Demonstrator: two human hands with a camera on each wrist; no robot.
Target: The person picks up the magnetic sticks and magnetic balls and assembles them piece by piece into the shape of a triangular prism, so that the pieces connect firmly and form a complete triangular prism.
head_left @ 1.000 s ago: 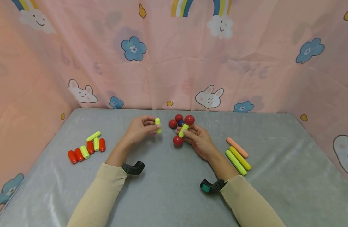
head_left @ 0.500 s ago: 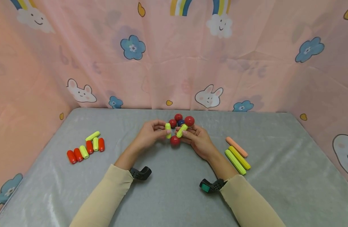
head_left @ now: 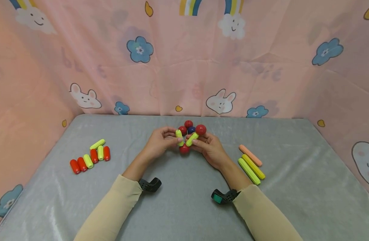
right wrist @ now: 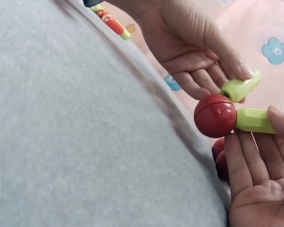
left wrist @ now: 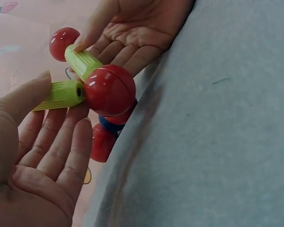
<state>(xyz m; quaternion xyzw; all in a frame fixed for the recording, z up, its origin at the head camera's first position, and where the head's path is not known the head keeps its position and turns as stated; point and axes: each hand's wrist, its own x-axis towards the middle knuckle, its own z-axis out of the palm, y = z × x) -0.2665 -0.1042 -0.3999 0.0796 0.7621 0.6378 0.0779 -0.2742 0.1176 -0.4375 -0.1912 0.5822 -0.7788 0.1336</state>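
Note:
Between thumb and fingers, my left hand (head_left: 158,142) pinches a short ribbed yellow-green rod (head_left: 179,137). Its lower end meets a glossy red ball (head_left: 184,149); in the left wrist view a dark round socket shows in the rod (left wrist: 61,94) right beside that ball (left wrist: 110,90). My right hand (head_left: 212,149) pinches a second yellow-green rod (head_left: 192,139), which has the same ball at its near end and another red ball (head_left: 200,129) at its far end. Together the two rods form a V in the head view.
Behind the hands lie two red balls (head_left: 188,124) and a dark blue ball (head_left: 191,130). Several short red and yellow-green rods (head_left: 94,156) lie at left on the grey cloth-covered table (head_left: 184,207). Longer orange, yellow and green rods (head_left: 253,162) lie at right.
My left hand has brought its rod rightward and slightly down to the near red ball. The right hand's rod and balls have shifted slightly left at the near end.

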